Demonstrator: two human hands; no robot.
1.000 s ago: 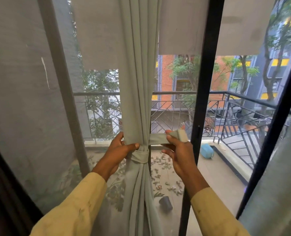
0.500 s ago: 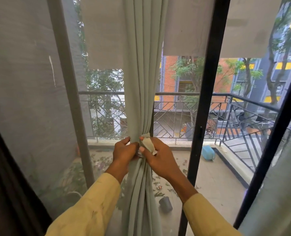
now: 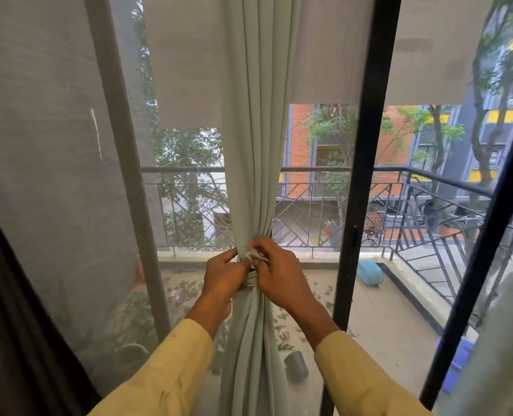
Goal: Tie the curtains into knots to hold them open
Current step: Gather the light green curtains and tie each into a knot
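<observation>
While one pale green curtain (image 3: 255, 145) hangs gathered beside one black frame (image 3: 366, 145), two hands meet at its waist: the left hand (image 3: 222, 274) grips the bunched folds, and the right hand (image 3: 279, 274) pinches the single tie band (image 3: 252, 254).

The pale green pleated fabric curtain (image 3: 255, 145) hangs left of the black metal frame post (image 3: 366, 145), with a narrow fabric tie band (image 3: 250, 279) around it. The left hand (image 3: 222, 274) is on the band's left, the right hand (image 3: 282, 277) on its right; outside, a blue plastic container (image 3: 369, 273) lies right of the post.
</observation>
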